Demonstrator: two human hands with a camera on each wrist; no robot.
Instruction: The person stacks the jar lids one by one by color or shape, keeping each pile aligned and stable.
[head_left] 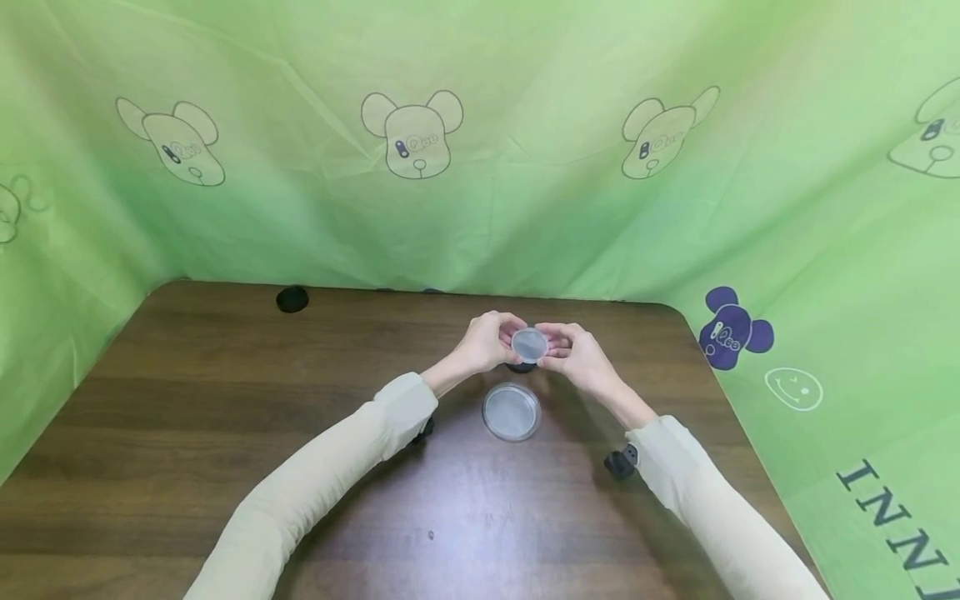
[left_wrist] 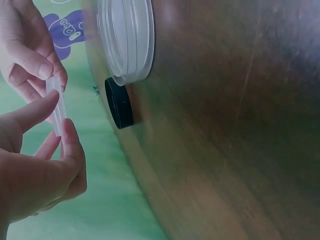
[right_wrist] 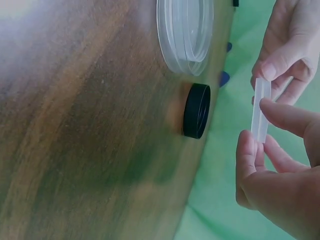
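Base: Any writing you can read from there?

Me: Some, on the head feed. The green curtain [head_left: 525, 225] carries dark lettering [head_left: 880, 502] at right: "INN", then a letter cut by the picture's edge. Printed bear heads [head_left: 417, 146] bear a short word starting with Q; can't swear to the rest.

Base: And the grip?

Me: Both hands on one piece. Left hand [head_left: 483, 343] pinches the rim of a small translucent disc [head_left: 529, 345], thumb against fingertips; right hand [head_left: 583, 360] pinches the opposite side likewise. Fingers bent, parted just enough to take the edge.

Base: Where is it, and pointing how?

Me: Held clear of the tabletop [head_left: 187, 417], near a black cap [right_wrist: 193, 111] standing there. A larger clear dish [head_left: 512, 414] sits closer to the person; a black round piece [head_left: 292, 299] lies far back, left. The disc's flat face is turned to my head camera. Both wrist feeds catch it edge-on — a thin strip, close to upright in the picture, its length running hand to hand.
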